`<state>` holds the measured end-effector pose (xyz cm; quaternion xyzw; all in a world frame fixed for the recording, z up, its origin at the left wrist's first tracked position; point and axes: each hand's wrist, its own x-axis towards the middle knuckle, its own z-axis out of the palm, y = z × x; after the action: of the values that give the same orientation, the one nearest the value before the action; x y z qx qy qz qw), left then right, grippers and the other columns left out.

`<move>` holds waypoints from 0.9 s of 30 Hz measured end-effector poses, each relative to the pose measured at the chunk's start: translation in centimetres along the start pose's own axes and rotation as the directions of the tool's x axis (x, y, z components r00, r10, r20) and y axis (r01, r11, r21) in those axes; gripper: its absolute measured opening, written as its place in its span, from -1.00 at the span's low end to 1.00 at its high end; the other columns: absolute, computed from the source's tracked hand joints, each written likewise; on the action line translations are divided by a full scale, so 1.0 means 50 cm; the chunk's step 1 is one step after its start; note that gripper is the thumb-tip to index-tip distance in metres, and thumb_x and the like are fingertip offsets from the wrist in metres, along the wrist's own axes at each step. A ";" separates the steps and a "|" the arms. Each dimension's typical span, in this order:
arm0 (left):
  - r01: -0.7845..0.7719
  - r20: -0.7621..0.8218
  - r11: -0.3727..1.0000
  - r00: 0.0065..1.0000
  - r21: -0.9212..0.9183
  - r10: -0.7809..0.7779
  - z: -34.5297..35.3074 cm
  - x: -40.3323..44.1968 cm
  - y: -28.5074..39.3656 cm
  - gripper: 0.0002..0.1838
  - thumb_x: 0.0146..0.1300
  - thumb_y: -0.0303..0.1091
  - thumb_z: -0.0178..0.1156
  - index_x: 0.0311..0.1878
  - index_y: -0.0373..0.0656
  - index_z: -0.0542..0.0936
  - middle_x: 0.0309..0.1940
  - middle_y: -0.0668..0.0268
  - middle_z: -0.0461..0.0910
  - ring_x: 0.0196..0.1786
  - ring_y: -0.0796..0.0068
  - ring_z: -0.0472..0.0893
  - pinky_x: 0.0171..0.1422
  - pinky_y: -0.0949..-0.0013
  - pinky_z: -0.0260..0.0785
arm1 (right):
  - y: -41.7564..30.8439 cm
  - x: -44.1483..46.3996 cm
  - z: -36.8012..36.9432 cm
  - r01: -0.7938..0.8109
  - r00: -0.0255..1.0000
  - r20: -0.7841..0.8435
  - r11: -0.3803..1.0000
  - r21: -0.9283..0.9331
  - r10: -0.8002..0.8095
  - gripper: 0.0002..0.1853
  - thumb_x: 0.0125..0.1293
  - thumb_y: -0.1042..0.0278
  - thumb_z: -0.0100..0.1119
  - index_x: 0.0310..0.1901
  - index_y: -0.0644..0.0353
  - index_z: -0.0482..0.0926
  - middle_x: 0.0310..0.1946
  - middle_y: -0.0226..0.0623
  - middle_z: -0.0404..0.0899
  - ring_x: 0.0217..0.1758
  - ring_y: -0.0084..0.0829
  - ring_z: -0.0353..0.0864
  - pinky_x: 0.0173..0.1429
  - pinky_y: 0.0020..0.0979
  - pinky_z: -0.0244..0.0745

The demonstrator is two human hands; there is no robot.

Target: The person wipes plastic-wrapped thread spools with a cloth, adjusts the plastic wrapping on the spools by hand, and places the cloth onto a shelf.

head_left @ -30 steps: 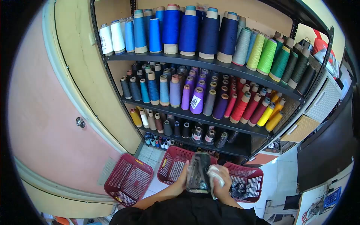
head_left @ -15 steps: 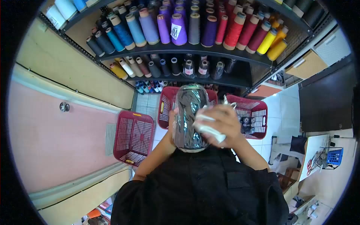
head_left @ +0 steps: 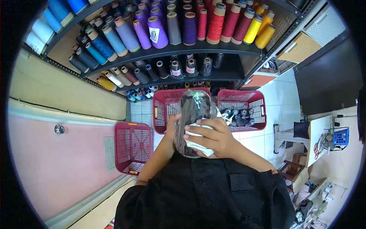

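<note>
A large dark thread cone (head_left: 193, 110) in clear plastic wrap is held upright close to my chest. My left hand (head_left: 170, 129) grips its left side, with part of the fingers hidden behind the cone. My right hand (head_left: 213, 138) presses a white cloth (head_left: 201, 144) against the front and right of the wrap, its fingers lying over the cloth. A loose end of the cloth sticks out above my right hand.
Shelves (head_left: 167, 52) of coloured thread cones stand ahead. On the floor are a left red basket (head_left: 133, 148), a middle one (head_left: 160, 105) behind the cone, and a right one (head_left: 259, 110) holding several small dark wrapped cones. A door (head_left: 76, 152) is at left.
The view has tilted down from the shelves. My right hand with the cloth has moved left and down onto the wrapped cone's front, while my left hand keeps hold of its side.
</note>
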<state>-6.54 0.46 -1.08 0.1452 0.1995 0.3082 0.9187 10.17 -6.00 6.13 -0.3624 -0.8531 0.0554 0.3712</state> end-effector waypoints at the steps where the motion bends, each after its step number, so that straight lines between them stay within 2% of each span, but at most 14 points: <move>1: 0.046 0.043 0.999 0.998 -0.018 -0.045 -0.031 0.005 -0.007 -0.22 0.09 0.08 -0.12 0.32 -0.24 0.28 0.14 0.00 0.47 0.15 0.13 0.52 0.23 0.12 0.40 | 0.005 -0.007 0.003 -0.041 0.999 -0.024 0.999 0.032 0.042 -0.45 -0.09 0.23 0.39 0.05 -0.06 0.58 0.13 -0.45 0.51 0.07 -0.30 0.48 0.05 -0.26 0.38; 4: -0.028 -0.089 0.996 0.995 0.084 0.036 -0.002 -0.005 -0.032 -0.24 0.12 0.08 0.16 0.30 -0.22 0.30 0.08 0.13 0.52 0.09 0.22 0.56 0.17 0.24 0.45 | 0.057 0.013 -0.009 -0.256 0.951 -0.196 0.965 -0.053 0.241 -0.57 0.03 0.32 0.31 0.02 0.02 0.60 0.10 -0.34 0.54 0.08 -0.25 0.47 0.10 -0.21 0.36; 6: -0.032 -0.129 0.959 0.989 0.283 0.071 0.046 -0.013 -0.025 -0.19 0.12 0.13 0.20 0.31 -0.22 0.28 0.14 0.15 0.47 0.13 0.25 0.53 0.23 0.27 0.40 | 0.106 0.006 -0.002 -0.512 0.783 -0.350 0.852 0.107 0.515 -0.68 0.17 0.33 0.22 -0.03 0.17 0.61 -0.01 -0.21 0.60 0.00 -0.28 0.54 0.08 -0.29 0.39; 7: -0.116 -0.084 0.958 0.986 0.263 0.143 0.020 0.007 -0.038 -0.20 0.13 0.18 0.14 0.31 -0.18 0.27 0.15 0.14 0.45 0.14 0.22 0.51 0.23 0.22 0.40 | 0.114 0.007 0.016 -0.579 0.465 -0.227 0.488 0.653 0.856 -0.72 0.29 0.32 0.11 -0.07 0.31 0.60 -0.14 -0.15 0.64 -0.12 -0.38 0.59 0.00 -0.40 0.43; 8: -0.198 -0.041 0.951 0.976 0.237 0.213 -0.008 0.026 -0.051 -0.20 0.15 0.23 0.08 0.32 -0.14 0.27 0.15 0.12 0.44 0.16 0.20 0.49 0.23 0.17 0.39 | 0.114 -0.005 0.008 -0.599 0.322 0.058 0.156 0.786 0.945 -0.69 0.33 0.28 0.07 -0.05 0.35 0.59 -0.19 -0.17 0.64 -0.20 -0.47 0.59 -0.07 -0.48 0.44; 10: -0.234 -0.138 0.955 0.956 0.181 0.260 0.015 0.028 -0.040 -0.18 0.15 0.28 0.03 0.31 -0.14 0.27 0.15 0.12 0.44 0.14 0.19 0.50 0.22 0.16 0.40 | 0.098 -0.019 0.027 -0.718 0.370 0.173 0.162 0.677 0.913 -0.65 0.34 0.23 0.05 -0.02 0.34 0.57 -0.21 -0.20 0.64 -0.19 -0.48 0.58 -0.06 -0.46 0.44; 11: -0.277 -0.247 0.953 0.921 0.126 0.300 0.025 0.029 -0.034 -0.17 0.14 0.32 -0.02 0.31 -0.14 0.28 0.15 0.12 0.43 0.12 0.18 0.50 0.20 0.15 0.40 | 0.073 -0.014 0.025 -0.738 0.226 0.310 -0.046 0.673 0.924 -0.61 0.34 0.18 0.07 0.00 0.37 0.55 -0.23 -0.19 0.63 -0.20 -0.47 0.58 -0.06 -0.47 0.43; 14: -0.270 -0.200 0.940 0.929 0.207 0.311 0.023 0.012 -0.040 -0.16 0.19 0.37 -0.15 0.30 -0.15 0.28 0.16 0.10 0.42 0.11 0.17 0.50 0.21 0.13 0.38 | 0.062 -0.023 0.019 -0.509 0.246 0.415 -0.248 0.824 0.876 -0.59 0.31 0.19 0.09 -0.01 0.41 0.53 -0.21 -0.21 0.62 -0.20 -0.48 0.60 -0.10 -0.51 0.45; 16: -0.311 -0.143 0.908 0.922 0.281 0.360 0.008 0.018 -0.040 -0.20 0.26 0.34 -0.23 0.32 -0.15 0.26 0.14 0.10 0.43 0.12 0.18 0.49 0.24 0.11 0.35 | 0.057 -0.021 0.000 -0.456 0.245 0.376 -0.236 0.858 0.893 -0.62 0.31 0.22 0.09 -0.02 0.40 0.53 -0.20 -0.20 0.62 -0.20 -0.49 0.60 -0.12 -0.53 0.45; 18: -0.138 -0.314 0.906 0.908 0.399 0.277 0.011 0.027 -0.020 -0.23 0.32 0.31 -0.28 0.34 -0.16 0.25 0.15 0.10 0.43 0.13 0.19 0.49 0.25 0.12 0.34 | 0.041 -0.012 -0.029 -0.399 0.257 0.295 -0.177 0.900 0.920 -0.63 0.31 0.24 0.09 -0.01 0.38 0.54 -0.20 -0.23 0.62 -0.16 -0.51 0.58 -0.07 -0.51 0.43; 21: -0.055 -0.267 0.947 0.953 0.317 0.145 0.047 0.015 0.013 -0.21 0.34 0.31 -0.30 0.35 -0.20 0.23 0.18 0.08 0.41 0.16 0.16 0.48 0.27 0.13 0.33 | 0.012 -0.016 -0.059 -0.480 0.343 0.009 0.167 0.862 0.939 -0.65 0.32 0.26 0.08 0.01 0.35 0.55 -0.19 -0.25 0.62 -0.12 -0.53 0.56 -0.03 -0.51 0.42; 22: -0.040 -0.197 0.987 0.978 0.155 0.070 0.058 0.009 0.018 -0.22 0.36 0.27 -0.28 0.35 -0.22 0.22 0.19 0.06 0.42 0.18 0.15 0.48 0.26 0.13 0.35 | -0.010 -0.010 -0.070 -0.438 0.419 -0.094 0.291 0.850 0.903 -0.64 0.27 0.27 0.14 0.01 0.32 0.56 -0.15 -0.18 0.62 -0.09 -0.44 0.57 -0.01 -0.42 0.44; 24: -0.010 -0.193 0.993 0.981 0.114 0.032 0.020 0.008 -0.005 -0.21 0.33 0.30 -0.26 0.35 -0.21 0.24 0.18 0.06 0.43 0.16 0.12 0.49 0.27 0.11 0.34 | -0.005 -0.020 -0.069 -0.329 0.791 -0.405 0.877 0.351 0.459 -0.60 0.13 0.29 0.25 0.03 0.18 0.58 -0.01 -0.13 0.57 -0.01 -0.28 0.57 0.05 -0.28 0.43; 27: 0.035 -0.161 0.996 0.986 -0.081 -0.048 -0.017 0.005 -0.042 -0.27 0.27 0.22 -0.05 0.29 -0.20 0.32 0.16 0.05 0.45 0.15 0.16 0.50 0.24 0.12 0.38 | -0.014 -0.014 -0.046 -0.167 0.973 -0.136 0.974 0.152 0.188 -0.56 -0.06 0.26 0.36 -0.04 -0.06 0.60 0.21 -0.20 0.40 0.13 -0.12 0.45 0.12 -0.15 0.36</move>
<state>-5.69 -0.85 -2.73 0.0794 0.2646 0.3073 0.9106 11.64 -7.37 7.63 -0.4135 -0.7810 0.1206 0.4522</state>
